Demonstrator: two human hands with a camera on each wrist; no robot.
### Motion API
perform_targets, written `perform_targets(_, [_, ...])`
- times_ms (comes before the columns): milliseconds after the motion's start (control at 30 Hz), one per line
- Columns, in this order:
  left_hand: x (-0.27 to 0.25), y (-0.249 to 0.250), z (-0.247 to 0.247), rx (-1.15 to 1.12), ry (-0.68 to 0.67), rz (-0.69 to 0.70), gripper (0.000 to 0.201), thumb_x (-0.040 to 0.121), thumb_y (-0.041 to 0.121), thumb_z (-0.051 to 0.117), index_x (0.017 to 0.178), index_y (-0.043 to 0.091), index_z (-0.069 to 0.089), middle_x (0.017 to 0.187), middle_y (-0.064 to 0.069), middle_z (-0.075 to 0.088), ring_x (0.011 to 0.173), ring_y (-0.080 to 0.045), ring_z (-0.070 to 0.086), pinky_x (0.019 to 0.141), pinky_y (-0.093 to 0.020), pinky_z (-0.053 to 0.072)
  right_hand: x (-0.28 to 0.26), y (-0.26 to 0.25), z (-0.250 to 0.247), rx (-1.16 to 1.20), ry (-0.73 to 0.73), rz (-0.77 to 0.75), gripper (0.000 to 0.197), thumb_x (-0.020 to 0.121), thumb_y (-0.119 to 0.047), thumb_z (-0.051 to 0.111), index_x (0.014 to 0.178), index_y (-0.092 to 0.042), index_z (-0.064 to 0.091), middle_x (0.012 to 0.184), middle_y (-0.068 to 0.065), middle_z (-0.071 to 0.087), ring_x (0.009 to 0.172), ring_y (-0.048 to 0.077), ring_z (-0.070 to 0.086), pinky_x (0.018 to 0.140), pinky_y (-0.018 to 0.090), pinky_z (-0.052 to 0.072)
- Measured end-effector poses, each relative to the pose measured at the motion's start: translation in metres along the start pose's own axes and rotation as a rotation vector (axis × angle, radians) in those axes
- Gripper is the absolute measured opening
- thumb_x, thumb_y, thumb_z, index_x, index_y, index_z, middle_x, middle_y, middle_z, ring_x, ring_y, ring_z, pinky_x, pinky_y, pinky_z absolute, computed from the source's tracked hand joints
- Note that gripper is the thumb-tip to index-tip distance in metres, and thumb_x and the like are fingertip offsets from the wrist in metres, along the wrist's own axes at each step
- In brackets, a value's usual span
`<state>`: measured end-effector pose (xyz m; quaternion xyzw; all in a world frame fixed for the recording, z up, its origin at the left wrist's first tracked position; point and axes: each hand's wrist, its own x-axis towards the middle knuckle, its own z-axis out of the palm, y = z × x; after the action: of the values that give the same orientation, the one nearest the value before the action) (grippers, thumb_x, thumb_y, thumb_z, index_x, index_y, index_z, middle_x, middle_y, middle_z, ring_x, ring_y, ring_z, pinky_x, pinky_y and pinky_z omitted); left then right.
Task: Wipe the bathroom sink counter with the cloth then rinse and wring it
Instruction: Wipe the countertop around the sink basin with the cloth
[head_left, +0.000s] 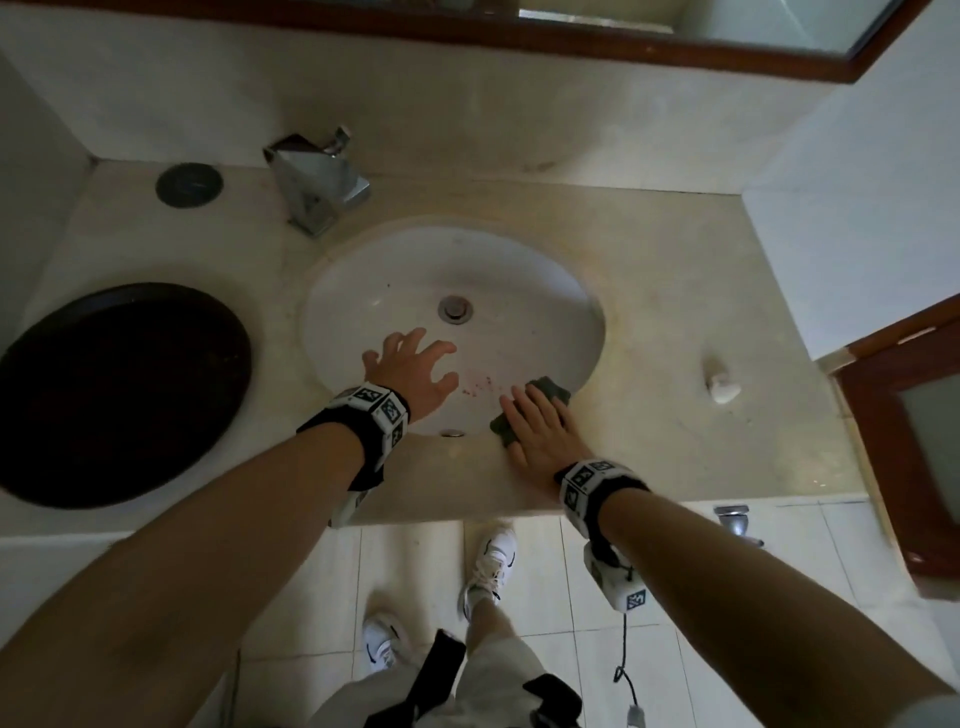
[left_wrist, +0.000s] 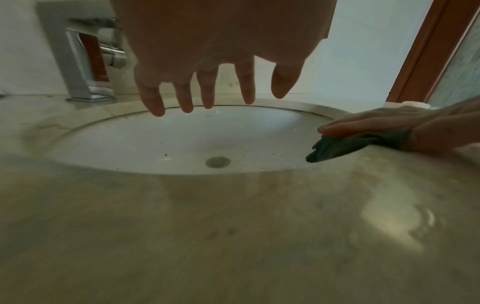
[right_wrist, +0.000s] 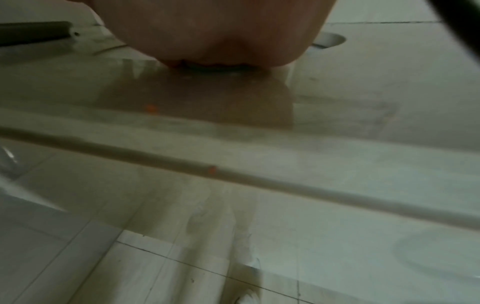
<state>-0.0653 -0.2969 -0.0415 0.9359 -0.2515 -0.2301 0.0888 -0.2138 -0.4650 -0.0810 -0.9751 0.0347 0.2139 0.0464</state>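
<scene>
A dark grey-green cloth (head_left: 549, 391) lies on the beige counter (head_left: 675, 291) at the sink's front right rim, partly hanging over the edge. My right hand (head_left: 535, 423) presses flat on the cloth (left_wrist: 345, 144) with straight fingers. My left hand (head_left: 410, 366) hovers over the white oval sink (head_left: 395, 280), fingers spread and holding nothing. In the left wrist view the left hand's fingers (left_wrist: 205, 96) hang above the basin (left_wrist: 155, 142), with the right hand (left_wrist: 384, 123) at the right. Small red specks (head_left: 475, 384) dot the basin between the hands. The right wrist view shows only my palm (right_wrist: 207, 30) on the blurred counter.
A chrome tap (head_left: 319, 182) stands behind the sink at the left. A dark round tray (head_left: 114, 395) fills the counter's left side, with a round dark cap (head_left: 189, 184) behind it. A small white object (head_left: 722, 382) lies at the right. A wood-framed door (head_left: 904, 415) borders the right.
</scene>
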Motion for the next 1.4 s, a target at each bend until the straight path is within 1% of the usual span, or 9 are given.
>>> perform_targets(100, [0.016, 0.021, 0.004, 0.008, -0.025, 0.019, 0.048, 0.092, 0.055, 0.038, 0.139, 0.045, 0.033, 0.160, 0.001, 0.013, 0.145, -0.030, 0.011, 0.112, -0.056, 0.018, 0.001, 0.037, -0.005, -0.050, -0.006, 0.015, 0.089, 0.071, -0.049, -0.014, 0.154, -0.021, 0.000, 0.163, 0.001, -0.004, 0.149, 0.019, -0.007, 0.116, 0.037, -0.011])
perform_targets(200, [0.034, 0.040, 0.004, 0.007, -0.036, 0.019, 0.049, 0.092, 0.055, 0.038, 0.139, 0.045, 0.033, 0.160, 0.001, 0.013, 0.145, -0.030, 0.011, 0.112, -0.056, 0.018, 0.006, 0.073, -0.012, -0.066, 0.007, 0.036, 0.087, 0.072, -0.049, -0.013, 0.154, -0.021, -0.001, 0.162, 0.001, -0.007, 0.149, 0.019, -0.009, 0.111, 0.035, -0.015])
perform_targets(367, [0.065, 0.065, 0.002, 0.015, -0.054, -0.019, 0.050, 0.091, 0.058, 0.037, 0.140, 0.046, 0.032, 0.160, 0.002, 0.011, 0.146, -0.029, 0.010, 0.112, -0.056, 0.016, 0.025, 0.125, -0.030, -0.068, -0.013, 0.044, 0.085, 0.073, -0.051, -0.012, 0.153, -0.022, -0.006, 0.161, 0.002, -0.016, 0.148, 0.019, -0.015, 0.115, 0.038, -0.010])
perform_targets(433, [0.077, 0.072, 0.001, 0.009, -0.049, -0.026, 0.049, 0.091, 0.059, 0.036, 0.139, 0.047, 0.032, 0.160, 0.003, 0.013, 0.146, -0.029, 0.011, 0.112, -0.057, 0.018, 0.040, 0.142, -0.037, -0.069, -0.026, 0.055, 0.074, 0.086, -0.051, -0.003, 0.153, -0.022, -0.009, 0.160, 0.003, -0.020, 0.148, 0.020, -0.018, 0.117, 0.040, -0.007])
perform_targets(500, [0.085, 0.077, 0.000, 0.000, -0.040, -0.034, 0.049, 0.091, 0.061, 0.035, 0.138, 0.047, 0.033, 0.160, 0.004, 0.014, 0.145, -0.028, 0.013, 0.111, -0.057, 0.019, 0.057, 0.156, -0.045, -0.056, -0.040, 0.080, 0.065, 0.098, -0.044, 0.018, 0.153, -0.021, -0.009, 0.159, 0.006, -0.023, 0.147, 0.022, -0.020, 0.118, 0.042, -0.006])
perform_targets(567, [0.091, 0.083, -0.001, 0.002, -0.023, -0.053, 0.048, 0.091, 0.061, 0.035, 0.137, 0.047, 0.035, 0.159, 0.003, 0.016, 0.145, -0.027, 0.014, 0.111, -0.057, 0.020, 0.076, 0.170, -0.054, -0.040, -0.027, 0.103, 0.066, 0.100, -0.040, 0.026, 0.153, -0.021, -0.008, 0.159, 0.007, -0.023, 0.147, 0.024, -0.020, 0.118, 0.042, -0.006])
perform_targets(700, [0.096, 0.090, -0.009, -0.006, 0.014, -0.089, 0.049, 0.092, 0.059, 0.037, 0.139, 0.044, 0.036, 0.158, 0.004, 0.017, 0.144, -0.026, 0.015, 0.111, -0.055, 0.020, 0.107, 0.194, -0.073, -0.028, -0.019, 0.093, 0.066, 0.101, -0.038, 0.028, 0.153, -0.021, -0.008, 0.159, 0.008, -0.022, 0.148, 0.024, -0.017, 0.118, 0.040, -0.004])
perform_targets(1000, [0.109, 0.105, -0.028, 0.052, -0.029, -0.112, 0.051, 0.093, 0.057, 0.037, 0.142, 0.044, 0.031, 0.160, 0.002, 0.011, 0.146, -0.027, 0.010, 0.114, -0.054, 0.016, 0.101, 0.187, -0.069, 0.059, -0.031, 0.155, 0.067, 0.101, -0.040, 0.029, 0.153, -0.022, -0.008, 0.160, 0.006, -0.021, 0.148, 0.023, -0.017, 0.118, 0.041, -0.006])
perform_targets(1400, [0.152, 0.124, -0.043, 0.034, -0.037, -0.064, 0.052, 0.092, 0.057, 0.037, 0.142, 0.044, 0.029, 0.160, 0.002, 0.012, 0.145, -0.029, 0.013, 0.113, -0.056, 0.016, 0.108, 0.196, -0.069, 0.070, -0.023, 0.104, 0.065, 0.100, -0.042, 0.024, 0.153, -0.028, -0.011, 0.160, -0.004, -0.020, 0.147, 0.022, -0.020, 0.120, 0.044, -0.006])
